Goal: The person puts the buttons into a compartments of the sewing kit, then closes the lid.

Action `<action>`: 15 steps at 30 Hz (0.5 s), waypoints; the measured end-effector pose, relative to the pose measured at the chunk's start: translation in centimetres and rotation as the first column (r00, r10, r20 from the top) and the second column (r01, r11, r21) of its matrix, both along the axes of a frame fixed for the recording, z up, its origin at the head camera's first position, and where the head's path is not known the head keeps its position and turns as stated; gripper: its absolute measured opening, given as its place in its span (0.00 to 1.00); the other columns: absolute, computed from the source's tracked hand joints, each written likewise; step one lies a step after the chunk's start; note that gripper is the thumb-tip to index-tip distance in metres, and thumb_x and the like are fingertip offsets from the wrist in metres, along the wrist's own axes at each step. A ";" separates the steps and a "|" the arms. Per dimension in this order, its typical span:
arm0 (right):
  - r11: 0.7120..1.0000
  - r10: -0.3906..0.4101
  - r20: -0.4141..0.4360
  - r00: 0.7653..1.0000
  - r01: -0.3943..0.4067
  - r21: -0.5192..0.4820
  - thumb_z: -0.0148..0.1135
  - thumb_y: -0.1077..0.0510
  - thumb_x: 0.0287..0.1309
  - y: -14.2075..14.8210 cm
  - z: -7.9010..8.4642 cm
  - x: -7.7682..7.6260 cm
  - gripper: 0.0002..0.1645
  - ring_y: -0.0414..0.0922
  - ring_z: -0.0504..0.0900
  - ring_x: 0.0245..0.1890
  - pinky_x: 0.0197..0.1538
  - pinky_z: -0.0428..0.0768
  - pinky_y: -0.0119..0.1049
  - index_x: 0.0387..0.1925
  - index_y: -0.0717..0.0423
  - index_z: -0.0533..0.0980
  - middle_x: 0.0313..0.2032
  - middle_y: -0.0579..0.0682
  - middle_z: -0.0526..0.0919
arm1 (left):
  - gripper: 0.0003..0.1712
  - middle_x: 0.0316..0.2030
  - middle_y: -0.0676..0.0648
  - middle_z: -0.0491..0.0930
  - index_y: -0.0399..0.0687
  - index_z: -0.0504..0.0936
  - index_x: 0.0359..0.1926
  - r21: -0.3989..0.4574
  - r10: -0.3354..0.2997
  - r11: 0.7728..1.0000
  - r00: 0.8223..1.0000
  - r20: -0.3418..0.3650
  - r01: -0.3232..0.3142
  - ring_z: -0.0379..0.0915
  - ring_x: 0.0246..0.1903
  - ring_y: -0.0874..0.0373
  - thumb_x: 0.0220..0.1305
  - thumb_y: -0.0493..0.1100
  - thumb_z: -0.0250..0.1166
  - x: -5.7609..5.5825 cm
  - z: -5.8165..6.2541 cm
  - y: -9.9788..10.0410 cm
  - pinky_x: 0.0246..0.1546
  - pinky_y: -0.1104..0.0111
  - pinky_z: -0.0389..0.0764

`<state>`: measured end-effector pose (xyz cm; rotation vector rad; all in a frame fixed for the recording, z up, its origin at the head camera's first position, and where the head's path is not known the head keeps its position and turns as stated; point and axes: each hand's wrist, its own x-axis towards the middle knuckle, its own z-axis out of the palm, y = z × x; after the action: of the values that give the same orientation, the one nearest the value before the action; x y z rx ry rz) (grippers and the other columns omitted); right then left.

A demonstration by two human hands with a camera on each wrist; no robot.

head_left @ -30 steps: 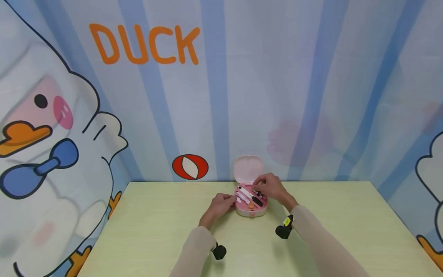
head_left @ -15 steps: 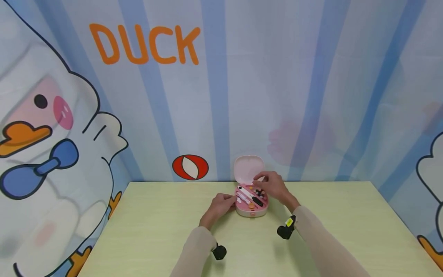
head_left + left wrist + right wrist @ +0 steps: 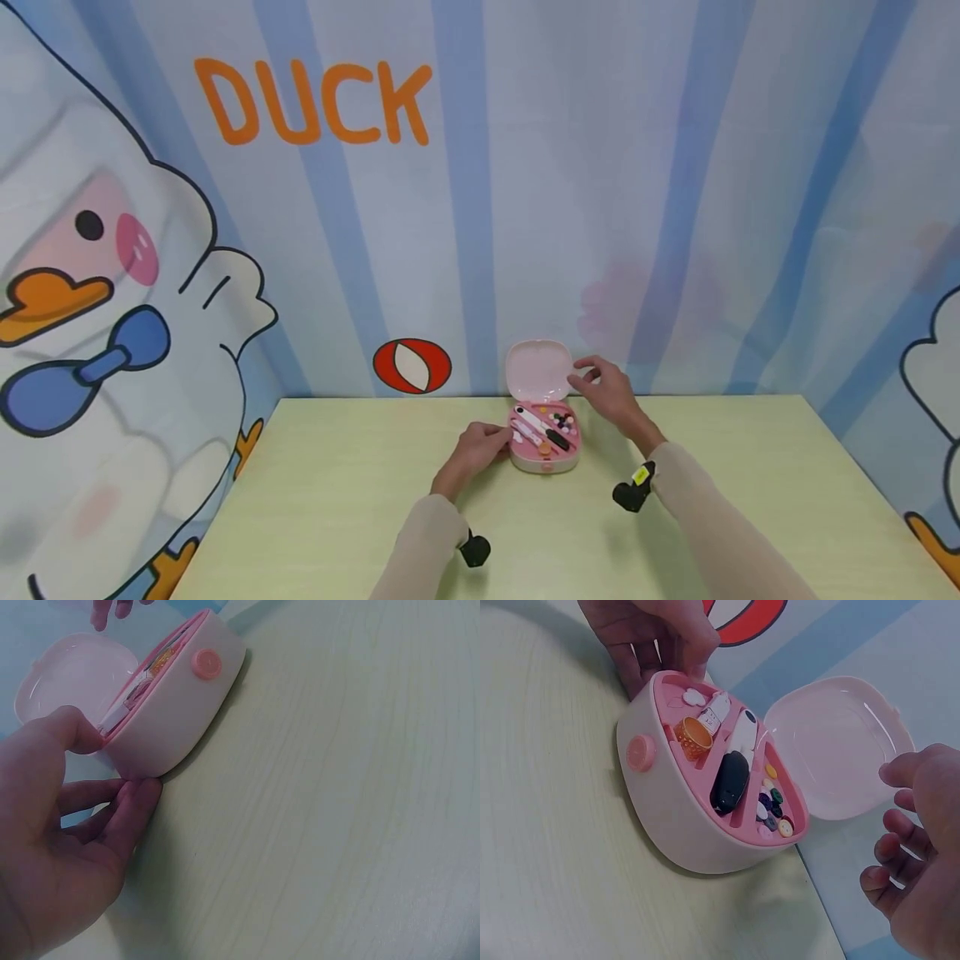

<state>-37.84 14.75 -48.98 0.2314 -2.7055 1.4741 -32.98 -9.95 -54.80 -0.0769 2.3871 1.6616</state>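
A pink and white sewing box (image 3: 545,466) stands near the table's back edge with its pale pink lid (image 3: 825,750) swung up. Its pink tray holds a gold thimble (image 3: 694,738), a black-and-white tool (image 3: 733,776) and several small buttons (image 3: 766,802). With thumb on the rim and fingers against the lower side, my left hand (image 3: 71,817) grips the box at its left. My right hand (image 3: 606,392) is beside the lid's right edge, thumb tip overlapping that edge in the right wrist view. Its fingers are loosely bent around nothing.
A pale wooden table (image 3: 337,517) carries the box. Close behind rises a blue-striped curtain (image 3: 540,208) printed with a duck and a red-and-white ball. Small black cameras (image 3: 476,550) are strapped to both wrists.
My right hand has drawn back from above the tray, moving right and up to the lid's side, uncovering the buttons. My left hand keeps its grip on the box.
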 end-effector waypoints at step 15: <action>0.996 0.085 0.175 0.981 -0.080 -0.036 0.56 0.38 0.75 -1.1 0.7 -0.4 0.44 0.64 0.77 0.57 0.57 0.81 0.59 0.80 0.53 0.55 0.70 0.66 0.67 | 0.25 0.47 0.44 0.86 0.31 0.82 0.59 -0.004 -0.002 1.000 1.000 -0.013 0.002 0.82 0.44 0.55 0.76 0.49 0.61 0.2 0.1 0.0 0.54 0.61 0.84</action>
<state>-38.23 13.61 -48.28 0.2246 -2.8412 1.6292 -32.83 -9.92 -54.74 -0.0648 2.3986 1.6620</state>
